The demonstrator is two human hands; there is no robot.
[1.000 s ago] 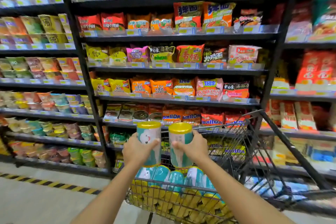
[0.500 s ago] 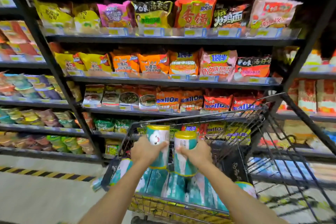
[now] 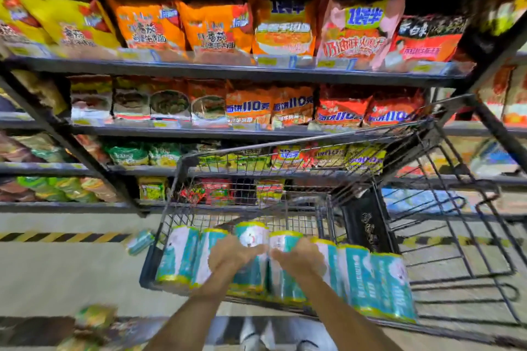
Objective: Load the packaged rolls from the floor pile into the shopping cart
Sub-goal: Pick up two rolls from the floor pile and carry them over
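Rolls (image 3: 373, 276) already stood in a row inside the shopping cart (image 3: 184, 162); left hand (image 3: 232, 255) and right hand (image 3: 299, 261) each curled fingers round a further roll (image 3: 252, 236) among them; a stray roll (image 3: 139, 241) lay on the pale floor (image 3: 57, 273) beside the cart, seemingly left to load; noodle shelves (image 3: 228, 70) rose behind.

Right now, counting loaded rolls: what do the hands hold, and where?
The left hand grips the left roll round its side; the right hand, the right roll.

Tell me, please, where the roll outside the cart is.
In the head view, the stray roll lies on the floor at centre-left, just outside the left wall of the cart, by the end of the striped tape.
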